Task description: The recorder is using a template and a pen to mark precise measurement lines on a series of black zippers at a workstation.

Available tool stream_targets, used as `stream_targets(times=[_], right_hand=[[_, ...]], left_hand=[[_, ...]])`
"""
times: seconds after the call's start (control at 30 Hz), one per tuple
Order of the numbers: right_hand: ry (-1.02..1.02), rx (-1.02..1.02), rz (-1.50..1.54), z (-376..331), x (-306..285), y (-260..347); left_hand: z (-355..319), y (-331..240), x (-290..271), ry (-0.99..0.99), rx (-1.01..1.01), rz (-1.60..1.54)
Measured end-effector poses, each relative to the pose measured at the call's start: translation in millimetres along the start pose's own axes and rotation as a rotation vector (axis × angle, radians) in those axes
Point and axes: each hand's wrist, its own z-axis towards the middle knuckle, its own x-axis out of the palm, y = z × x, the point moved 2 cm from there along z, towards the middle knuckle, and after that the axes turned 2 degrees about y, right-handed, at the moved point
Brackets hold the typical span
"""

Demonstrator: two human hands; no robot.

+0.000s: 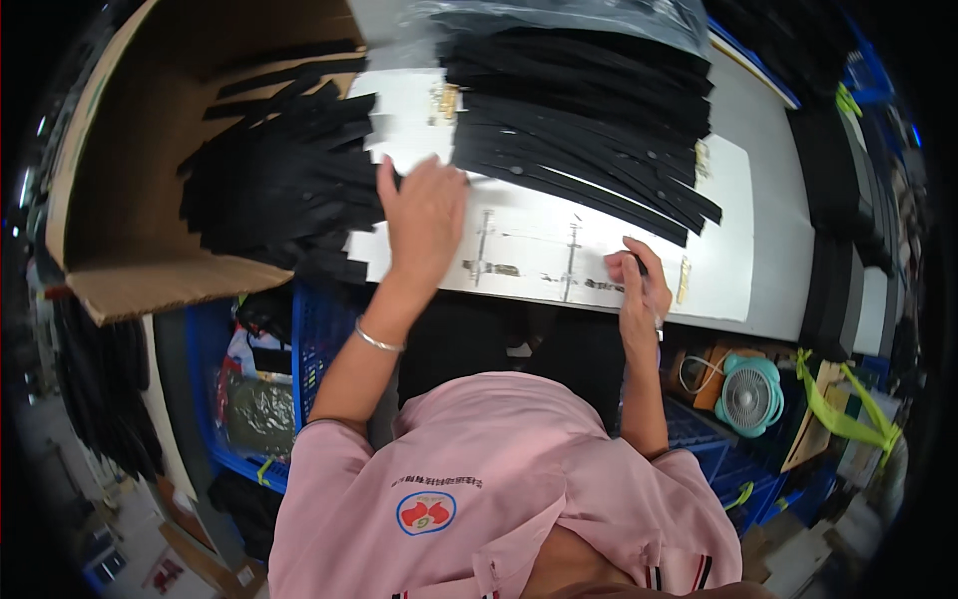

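My left hand (pixel 424 210) is over the white board (pixel 723 260), at the right edge of a loose pile of black fabric strips (pixel 289 175). Its thumb stands apart from the fingers, which are a little blurred; a dark strip end shows by the thumb. Near the board's front edge, my right hand (pixel 644 285) is closed, its fingertips drawn together around a small dark piece too hidden to name. Between and beyond my hands lies a second group of black strips (pixel 579 120), laid side by side, some with small round dots.
An open cardboard box (pixel 110 180) stands at the left, with strips spilling from its mouth. Clear plastic film (pixel 569 18) lies at the back. Under the table are a blue crate (pixel 205 399) with bagged items and a teal fan (pixel 748 394). Dark stacked pieces (pixel 838 200) line the right side.
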Motion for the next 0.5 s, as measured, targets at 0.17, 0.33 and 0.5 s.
stream_targets(times=[0.17, 0.33, 0.5], right_hand=[[-0.211, -0.382, -0.362, -20, 13, -1], [-0.180, -0.439, -0.648, -38, 6, -12], [-0.151, -0.473, -0.872, -46, -26, -26]], left_hand=[[-30, -86, 42, 0.176, 0.075, -0.334], [-46, -133, 61, 0.317, 0.162, -0.344], [-57, -138, 61, 0.428, 0.173, -0.306]])
